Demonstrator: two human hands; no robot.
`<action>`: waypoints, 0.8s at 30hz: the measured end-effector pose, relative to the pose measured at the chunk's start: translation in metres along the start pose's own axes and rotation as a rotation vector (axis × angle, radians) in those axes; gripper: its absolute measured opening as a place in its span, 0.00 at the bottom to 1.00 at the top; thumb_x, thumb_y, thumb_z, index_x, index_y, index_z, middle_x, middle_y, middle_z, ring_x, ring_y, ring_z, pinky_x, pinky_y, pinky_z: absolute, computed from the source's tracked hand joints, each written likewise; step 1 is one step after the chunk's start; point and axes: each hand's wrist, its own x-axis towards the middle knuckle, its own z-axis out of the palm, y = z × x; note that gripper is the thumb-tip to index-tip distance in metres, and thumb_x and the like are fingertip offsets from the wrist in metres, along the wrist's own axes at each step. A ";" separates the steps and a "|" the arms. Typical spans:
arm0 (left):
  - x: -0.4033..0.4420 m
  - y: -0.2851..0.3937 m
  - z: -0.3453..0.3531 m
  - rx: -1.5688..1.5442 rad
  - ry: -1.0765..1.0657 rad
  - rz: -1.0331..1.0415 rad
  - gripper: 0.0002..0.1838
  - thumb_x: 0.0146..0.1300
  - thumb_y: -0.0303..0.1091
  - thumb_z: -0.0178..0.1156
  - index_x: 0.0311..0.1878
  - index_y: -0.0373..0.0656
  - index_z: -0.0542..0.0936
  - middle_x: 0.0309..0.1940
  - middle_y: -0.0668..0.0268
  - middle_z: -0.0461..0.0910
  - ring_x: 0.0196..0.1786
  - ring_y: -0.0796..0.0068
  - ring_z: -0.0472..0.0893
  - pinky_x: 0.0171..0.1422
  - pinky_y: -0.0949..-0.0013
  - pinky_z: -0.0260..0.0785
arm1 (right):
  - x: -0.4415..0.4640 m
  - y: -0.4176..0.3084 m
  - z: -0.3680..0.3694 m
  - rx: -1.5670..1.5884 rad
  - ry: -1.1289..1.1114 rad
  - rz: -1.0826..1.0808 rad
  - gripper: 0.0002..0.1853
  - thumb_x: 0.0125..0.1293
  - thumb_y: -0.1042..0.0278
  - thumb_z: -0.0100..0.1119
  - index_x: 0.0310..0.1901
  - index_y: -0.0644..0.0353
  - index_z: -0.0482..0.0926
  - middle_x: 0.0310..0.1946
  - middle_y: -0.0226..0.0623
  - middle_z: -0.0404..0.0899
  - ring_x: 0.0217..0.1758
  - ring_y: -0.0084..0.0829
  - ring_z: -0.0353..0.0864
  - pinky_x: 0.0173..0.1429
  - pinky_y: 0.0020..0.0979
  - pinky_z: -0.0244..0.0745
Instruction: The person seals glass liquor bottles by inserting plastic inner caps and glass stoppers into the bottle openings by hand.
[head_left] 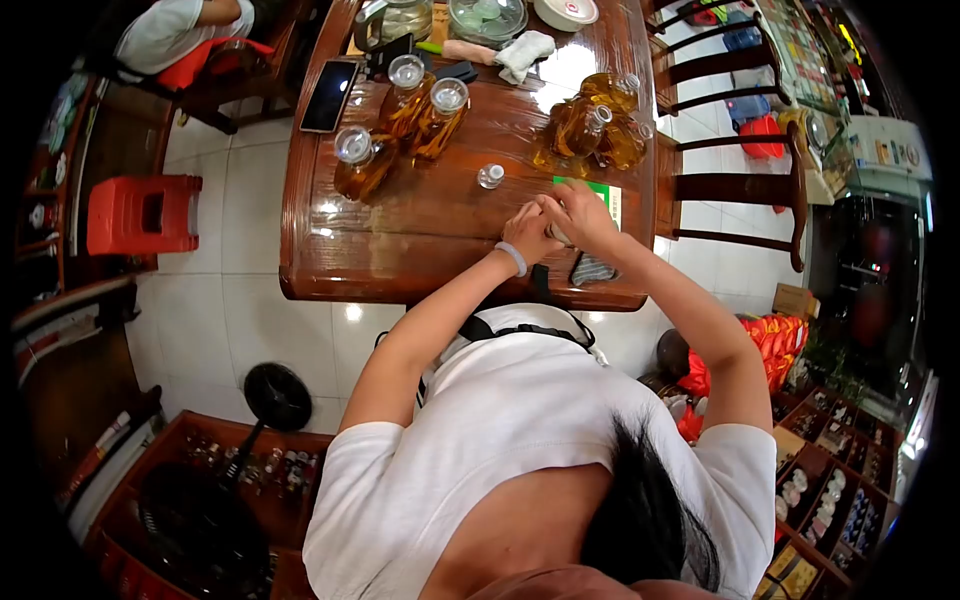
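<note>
My left hand [530, 232] and my right hand [580, 213] meet over the near right part of the wooden table [400, 250]. The fingers of both are closed round a small pale object, mostly hidden between them. Partly under my right hand lies a green and white packet [612, 197]. Beyond my hands stands a small clear bottle [490, 176]. A dark striped item [594, 269] rests by the table's near edge, below my right wrist.
Glass bottles of amber liquid [366, 165] stand at the left and more [585, 130] at the right. A phone [329, 96] lies at the left edge. Farther back are a white cloth [524, 57] and a lidded bowl [567, 12]. Wooden chairs [740, 187] line the right side.
</note>
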 end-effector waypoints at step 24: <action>0.001 -0.003 0.012 -0.087 0.198 -0.022 0.31 0.48 0.43 0.63 0.56 0.37 0.72 0.53 0.53 0.73 0.54 0.53 0.74 0.59 0.58 0.67 | 0.000 0.011 0.012 0.054 -0.095 -0.227 0.08 0.51 0.69 0.57 0.24 0.62 0.69 0.26 0.41 0.72 0.32 0.43 0.72 0.33 0.39 0.70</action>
